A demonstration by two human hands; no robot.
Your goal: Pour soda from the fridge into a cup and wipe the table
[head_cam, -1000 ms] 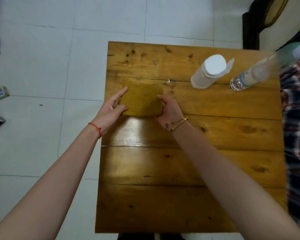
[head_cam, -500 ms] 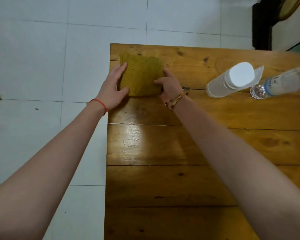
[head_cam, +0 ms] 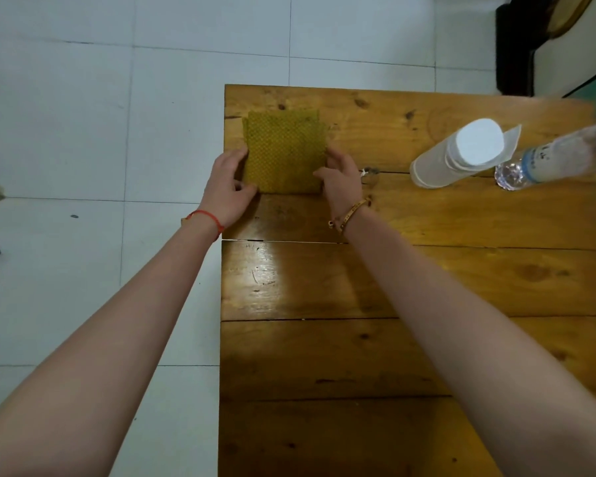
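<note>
Counter (head_cam: 427, 277): varnished knotty wood planks, glossy. Cloth (head_cam: 284, 153): mustard woven textile, textured, matt. Cup (head_cam: 458, 156): white, matt. Bottle (head_cam: 544, 160): clear plastic. Floor (head_cam: 83, 132): smooth pale tile.

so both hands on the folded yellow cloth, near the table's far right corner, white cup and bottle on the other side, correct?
Not quite. The head view shows the folded yellow waffle-weave cloth at the far left corner of the wooden plank table, not the right. Left hand and right hand do flank it; the white paper cup and clear plastic bottle stand to the right.
</note>
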